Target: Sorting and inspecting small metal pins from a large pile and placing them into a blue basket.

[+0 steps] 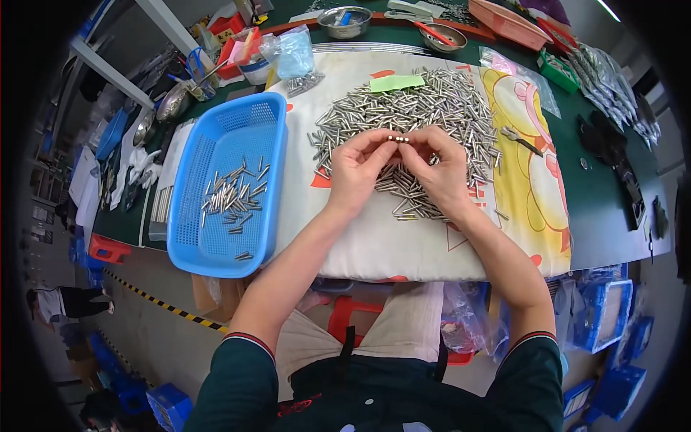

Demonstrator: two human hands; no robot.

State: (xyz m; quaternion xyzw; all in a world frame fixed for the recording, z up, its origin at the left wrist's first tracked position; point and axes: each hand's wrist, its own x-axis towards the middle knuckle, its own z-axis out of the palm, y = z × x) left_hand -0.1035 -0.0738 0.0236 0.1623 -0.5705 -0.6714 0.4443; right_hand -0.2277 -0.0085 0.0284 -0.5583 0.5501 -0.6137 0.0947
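Note:
Between the fingertips of my left hand point(358, 167) and my right hand point(440, 167) is a small row of metal pins point(400, 139), their shiny ends showing. Both hands are closed in a pinch, thumbs and forefingers nearly meeting. They are over a wide pile of short silvery metal pins point(432, 101) spread on a pale cloth. A green slip of paper point(396, 83) lies on the far part of the pile. To the left stands a blue plastic basket point(277, 165) with a smaller heap of the same kind of pins point(234, 196) inside.
The printed cloth point(324, 255) covers the middle of a green table point(601, 183). A clear bag of pins point(302, 83) lies behind the basket. Metal bowls point(344, 23) stand at the back. Pliers point(522, 141) lie right of the pile. A person point(68, 302) is far left.

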